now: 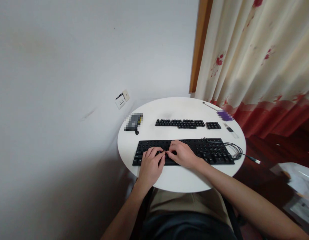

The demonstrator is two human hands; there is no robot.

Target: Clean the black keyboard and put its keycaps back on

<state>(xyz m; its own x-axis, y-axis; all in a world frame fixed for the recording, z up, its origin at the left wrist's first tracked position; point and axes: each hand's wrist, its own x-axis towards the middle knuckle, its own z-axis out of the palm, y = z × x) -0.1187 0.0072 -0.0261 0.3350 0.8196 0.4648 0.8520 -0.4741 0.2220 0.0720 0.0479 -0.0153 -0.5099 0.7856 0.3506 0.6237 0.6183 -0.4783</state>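
A black keyboard (pixel 209 153) lies along the front of the round white table, with both my hands over its left and middle part. My left hand (pixel 151 161) rests on it, thumb and index finger drawn together near the middle keys. Close beside it, my right hand (pixel 181 153) has bent fingers, its thumb and index tips almost meeting the left ones. Whatever small thing is between the fingertips is hidden. Behind the keyboard, loose black keycaps (pixel 179 123) stand in tight rows, with a smaller block of keycaps (pixel 213 125) to their right.
The keyboard's coiled cable (pixel 235 150) hangs over the right edge of the table (pixel 181 180), ending in a USB plug (pixel 254 160). A blurred dark packet (pixel 134 121) lies at left, a purple item (pixel 224 115) at back right. A wall socket (pixel 120 101) and curtain (pixel 256 66) are beyond.
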